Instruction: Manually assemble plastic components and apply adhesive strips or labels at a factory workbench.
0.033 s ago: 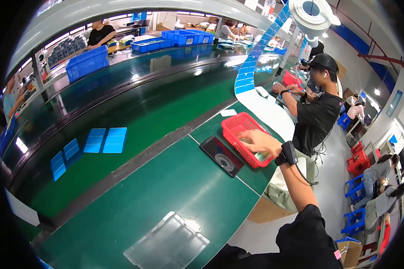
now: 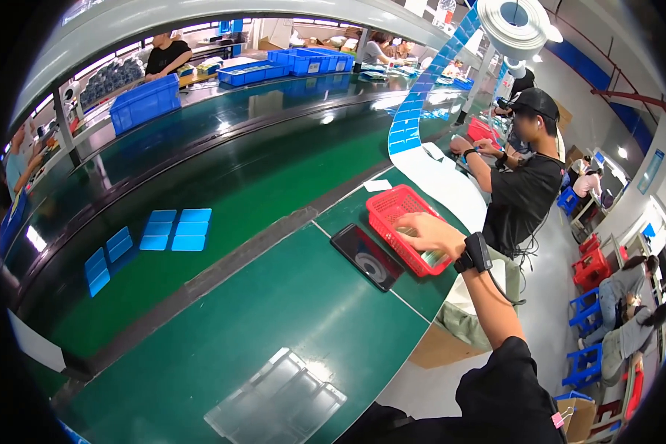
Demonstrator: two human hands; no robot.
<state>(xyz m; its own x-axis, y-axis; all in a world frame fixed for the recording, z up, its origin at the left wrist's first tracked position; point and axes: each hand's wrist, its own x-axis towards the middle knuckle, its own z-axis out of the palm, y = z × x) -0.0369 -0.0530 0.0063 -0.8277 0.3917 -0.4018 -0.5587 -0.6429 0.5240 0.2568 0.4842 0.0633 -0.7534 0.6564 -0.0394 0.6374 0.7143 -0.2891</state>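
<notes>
Since the earlier frame, the blue cards (image 2: 189, 230) on the belt (image 2: 266, 189) have shifted slightly toward the right, while the right hand (image 2: 431, 234) has hardly moved from the basket (image 2: 386, 210). I judge that this drift leaves the work at the basket unchanged. The hand reaches in over the rim, fingers curved downward; I cannot tell whether it grips any of the pale green contents (image 2: 434, 257) showing beneath it. My view does not show the left hand. The basket stands by the near edge of the counter (image 2: 266, 303), the phone (image 2: 365, 257) just beside it, a white slip (image 2: 377, 186) by its far corner. A clear tray (image 2: 277, 399) lies farther left, toward that near edge.
</notes>
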